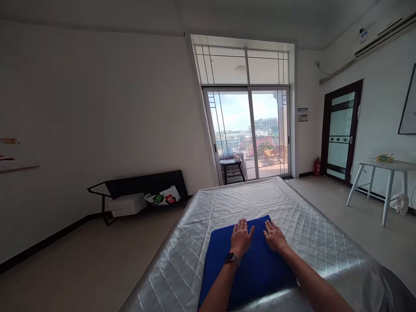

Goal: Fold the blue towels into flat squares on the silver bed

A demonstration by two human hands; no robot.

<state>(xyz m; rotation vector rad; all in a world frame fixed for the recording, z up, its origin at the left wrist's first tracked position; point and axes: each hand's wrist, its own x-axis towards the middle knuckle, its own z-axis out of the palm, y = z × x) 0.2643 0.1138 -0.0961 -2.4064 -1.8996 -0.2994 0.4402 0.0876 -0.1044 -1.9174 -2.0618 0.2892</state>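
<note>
A blue folded cloth (251, 268) lies flat on a silver quilted cover (182, 255) in front of me. My left hand (241, 238) rests palm down on its far part, fingers together and stretched out, thumb apart; a dark watch is on that wrist. Near the cloth's far right corner, my right hand (274, 235) also lies flat on it with fingers extended. Neither hand grips anything. Both forearms cover parts of the cloth's near half, and its near edge runs out of view at the bottom.
Against the left wall stands a low black bench-like frame (146, 184) with a white box (126, 204) and a printed bag (165, 197). Glass sliding doors (251, 134) are straight ahead. To the right are a white table (390, 165), a dark-framed door (342, 132) and a fire extinguisher (317, 167).
</note>
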